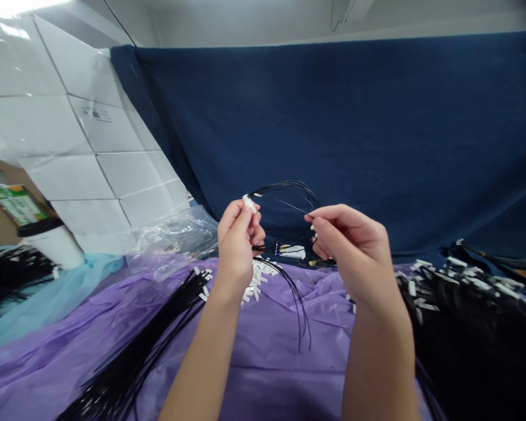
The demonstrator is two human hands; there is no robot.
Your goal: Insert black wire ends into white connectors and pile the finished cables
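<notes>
Between the fingers of my left hand [241, 234] is a small white connector [249, 203], pinched near its top end. Thin black wires [296, 186] run out of it and arch over to the right. My right hand [348, 242] is closed in a pinch on one of these black wires, held fairly straight between both hands. White tips show by the curled fingers of my right hand. Other black wires [298, 304] hang below my left hand over the purple sheet. Loose white connectors [258, 280] lie in a pile behind my left wrist.
A bundle of black wires [131, 351] lies at left on the purple sheet [284, 362]. At right is a large heap of wires with white connectors [469, 286]. A cup with a black lid [55, 242], white boxes [83, 175] and a dark blue cloth [333, 128] stand behind.
</notes>
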